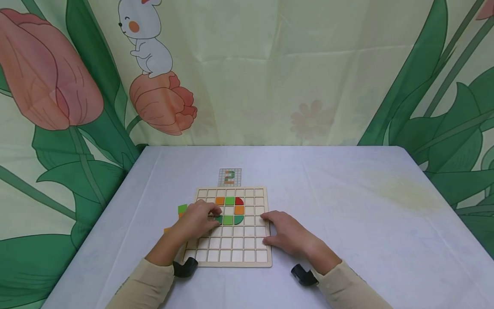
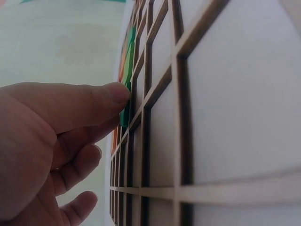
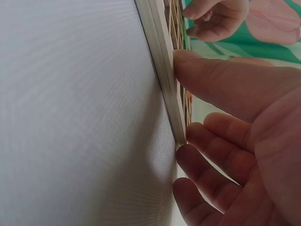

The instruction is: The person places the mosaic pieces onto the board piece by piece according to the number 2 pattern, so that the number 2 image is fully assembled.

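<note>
A wooden grid board (image 1: 231, 265) lies on the table. My left hand (image 1: 198, 219) is over its left part, thumb and forefinger pinching a dark green tile (image 2: 124, 113) at a cell of the grid. Beside that tile are a light green square (image 1: 227, 220) and a dark green rounded tile (image 1: 239, 219). Higher up sit an orange square (image 1: 220, 201), a green square (image 1: 230, 201) and a red rounded tile (image 1: 239, 201), with another orange square (image 1: 239, 210) below the red one. My right hand (image 1: 289, 234) rests its fingertips at the board's right edge, fingers spread and relaxed.
A small printed card (image 1: 229, 177) with a coloured grid pattern lies just beyond the board. Loose tiles, among them a green one (image 1: 182, 208) and an orange one (image 1: 167, 230), lie left of the board, partly behind the left arm. A printed curtain (image 1: 251, 86) hangs behind the table.
</note>
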A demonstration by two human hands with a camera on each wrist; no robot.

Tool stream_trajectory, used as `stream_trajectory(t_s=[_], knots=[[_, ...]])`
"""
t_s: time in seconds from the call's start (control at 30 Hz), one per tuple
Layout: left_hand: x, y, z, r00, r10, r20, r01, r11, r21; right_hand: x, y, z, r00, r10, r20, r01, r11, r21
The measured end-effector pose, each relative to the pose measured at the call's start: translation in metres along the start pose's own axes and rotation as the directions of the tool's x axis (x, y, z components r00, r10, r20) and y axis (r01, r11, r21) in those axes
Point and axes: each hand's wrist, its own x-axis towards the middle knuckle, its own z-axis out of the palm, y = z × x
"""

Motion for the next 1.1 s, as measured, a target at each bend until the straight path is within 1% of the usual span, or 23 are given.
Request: stream_trajectory(t_s=[0.2,0.4,0.5,0.63,0.83,1.1], knots=[[0.001,0.002,-0.001,0.999,-0.031,0.02,0.031,0.999,-0.021,0.0,0.0,0.0,1.0,0.007,0.001,-0.007,1.0,0.002],[0.0,0.002,-0.002,0.999,-0.03,0.029,0.031,0.999,-0.031,0.0,0.0,0.0,1.0,0.013,0.0,-0.013,1.0,0.009],[-0.001,0.002,-0.004,0.999,-0.038,0.033,0.04,0.998,-0.049,0.0,0.0,0.0,1.0,0.015,0.001,-0.015,1.0,0.007],[-0.004,0.0,-0.01,0.997,-0.068,0.034,0.07,0.996,-0.059,0.0,0.0,0.0,1.0,0.013,-0.001,-0.013,1.0,0.004],[-0.01,-0.009,-0.017,0.993,-0.118,0.021,0.119,0.99,-0.071,0.0,0.0,0.001,1.0,0.014,-0.003,-0.014,1.0,0.003],[-0.02,-0.03,-0.028,0.989,-0.145,-0.003,0.144,0.985,-0.09,0.0,0.001,0.001,1.0,0.018,0.003,-0.018,1.0,0.012]])
